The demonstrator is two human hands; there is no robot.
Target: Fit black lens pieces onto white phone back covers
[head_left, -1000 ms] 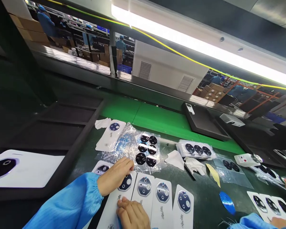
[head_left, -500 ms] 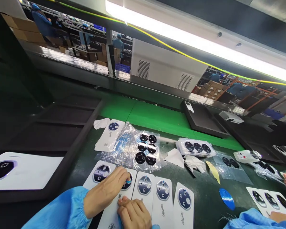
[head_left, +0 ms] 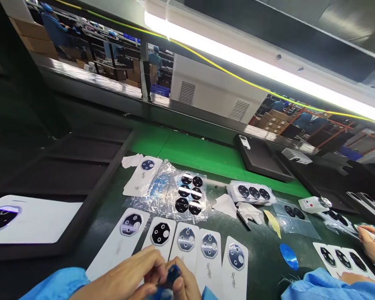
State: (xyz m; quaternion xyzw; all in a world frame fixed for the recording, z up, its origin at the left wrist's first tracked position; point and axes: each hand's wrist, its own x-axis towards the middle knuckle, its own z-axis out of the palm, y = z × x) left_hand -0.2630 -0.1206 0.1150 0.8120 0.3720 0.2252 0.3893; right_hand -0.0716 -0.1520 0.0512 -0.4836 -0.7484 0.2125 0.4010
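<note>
While pinching blue film [head_left: 174,273] in the right hand [head_left: 187,279] over the row of white panels [head_left: 190,257], holding the left hand [head_left: 137,268] beside it, too blurred to tell whether gripping. Facing black plates [head_left: 184,191] amid clear plastic [head_left: 159,202] beyond the row, then a green strip [head_left: 187,151] farther past it.

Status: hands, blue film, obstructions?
Right hand pinches blue film. Left hand close beside it. Hands hide lower part of black-disc panel.

A dark green tabletop [head_left: 259,258] carries five white panels [head_left: 211,243] in a row at bottom centre, clear plastic [head_left: 167,189] above them, and, towards the right, a yellowish strip [head_left: 272,223] and shiny blue disc [head_left: 289,256].
</note>
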